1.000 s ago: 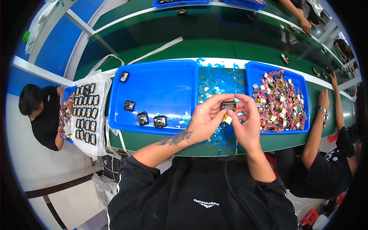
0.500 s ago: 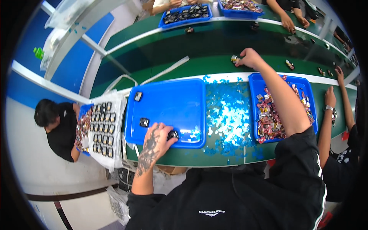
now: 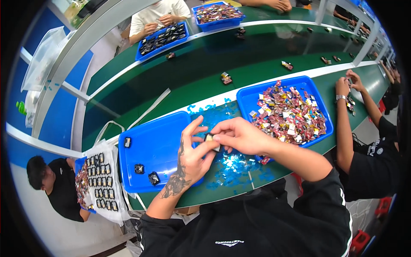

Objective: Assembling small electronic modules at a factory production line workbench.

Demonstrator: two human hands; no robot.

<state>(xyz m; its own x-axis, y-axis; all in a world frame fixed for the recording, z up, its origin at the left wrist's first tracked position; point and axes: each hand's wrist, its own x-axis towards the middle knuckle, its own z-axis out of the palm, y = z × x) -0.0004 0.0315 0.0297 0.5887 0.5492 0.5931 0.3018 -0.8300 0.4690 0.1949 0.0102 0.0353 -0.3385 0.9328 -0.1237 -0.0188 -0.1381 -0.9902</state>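
Both hands meet above the bench, between two blue trays, around one small black rectangular part [image 3: 209, 137] with a pale yellow-white face. My left hand [image 3: 195, 152] grips its left side, thumb and fingers pressed to it, other fingers raised. My right hand [image 3: 242, 136] pinches the part from the right, fingertips covering much of it. Left of my hands is a blue tray [image 3: 158, 145] holding a few black parts, such as this black part [image 3: 154, 178] by my left wrist. Near my right forearm, another blue tray [image 3: 319, 97] is heaped with small reddish, wired electronic pieces.
Blue film scraps [image 3: 234, 165] litter the green bench. Behind it, loose parts such as this one [image 3: 226, 78] lie on a green conveyor [image 3: 192, 79]. Rows of parts sit on a white sheet [image 3: 117, 180] at left. Co-workers sit across, left and right; white posts [image 3: 368, 40] rise at right.
My right hand has come back from the conveyor to meet my left. My left hand has lifted off the tray, leaving a black part there. The view has shifted right.
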